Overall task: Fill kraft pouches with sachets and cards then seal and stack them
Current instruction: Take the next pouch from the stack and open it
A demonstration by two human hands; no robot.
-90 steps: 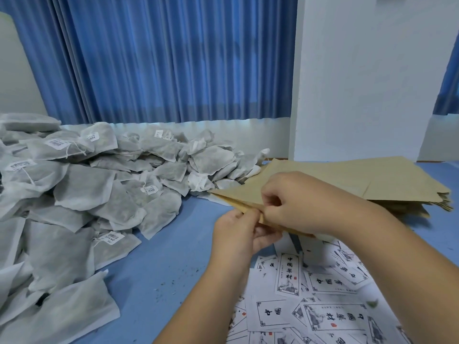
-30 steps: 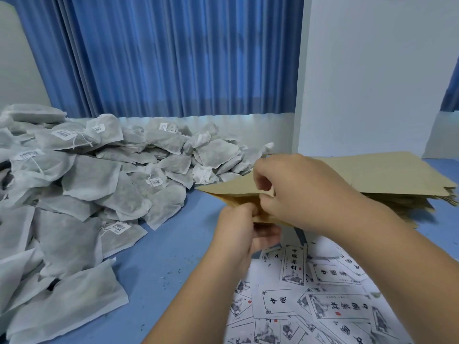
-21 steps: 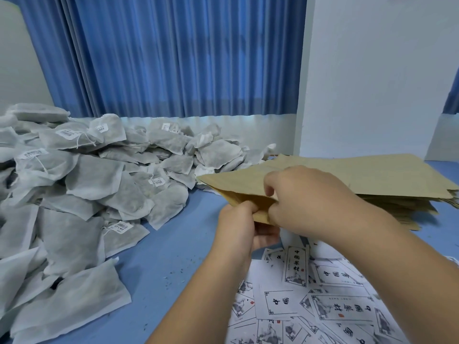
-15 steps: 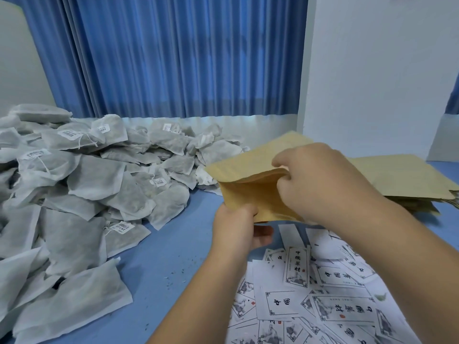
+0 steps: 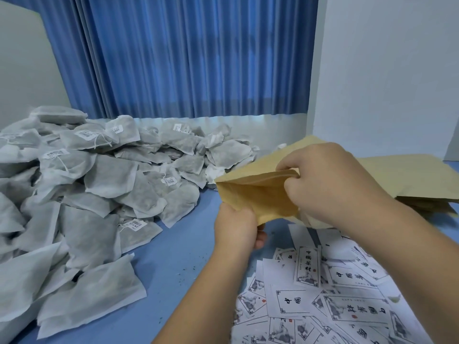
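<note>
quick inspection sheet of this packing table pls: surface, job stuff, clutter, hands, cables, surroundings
surface: blue table, bare strip down the middle
job's things: kraft pouch held up, mouth pulled open; sachets heaped on the left; cards spread loose at lower right; stack of flat pouches at right
clutter: dark specks scattered on the table
hands: left hand grips the pouch's lower edge; right hand pinches its upper lip
cables: nothing seen
surroundings: blue curtain behind; white wall at right
</note>
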